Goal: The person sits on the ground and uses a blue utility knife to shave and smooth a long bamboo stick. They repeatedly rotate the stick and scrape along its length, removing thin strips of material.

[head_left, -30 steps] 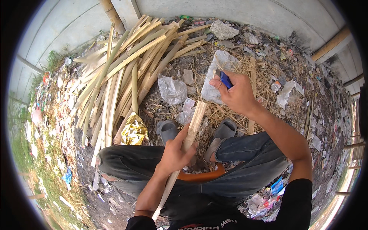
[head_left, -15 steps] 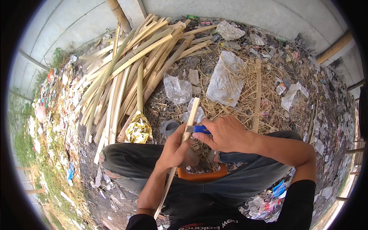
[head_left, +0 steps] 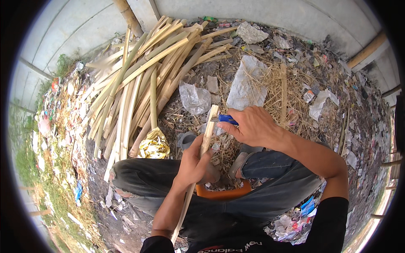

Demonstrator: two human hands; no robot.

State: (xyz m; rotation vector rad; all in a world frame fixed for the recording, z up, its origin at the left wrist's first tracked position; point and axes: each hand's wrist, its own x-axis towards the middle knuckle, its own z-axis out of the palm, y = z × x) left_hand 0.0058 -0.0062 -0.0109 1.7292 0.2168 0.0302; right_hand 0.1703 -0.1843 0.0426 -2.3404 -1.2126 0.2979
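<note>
At the foot of a pale wall (head_left: pixel 278 17), I see a heap of split bamboo strips (head_left: pixel 162 48) sprawled over littered ground (head_left: pixel 358 126). One bamboo strip (head_left: pixel 207 141) slants in front of the person — the left hand (head_left: pixel 192 164) has its fingers wrapped around it. Crumpled gold foil (head_left: pixel 154 144) lies beside the heap. Smallest is the blue-handled knife (head_left: pixel 228 119) — the right hand's (head_left: pixel 255 127) fingers grip its handle, blade against the strip near its top.

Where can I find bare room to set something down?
Likeliest: the left part of the pale slab, between transparent plastic bag and straw. Second: scrap-dotted soil between left knee and blue scrap. Crowded: upper left, with piled bamboo strips; and the centre, left hand holding a pale strip, right hand a blue-handled knife.
</note>
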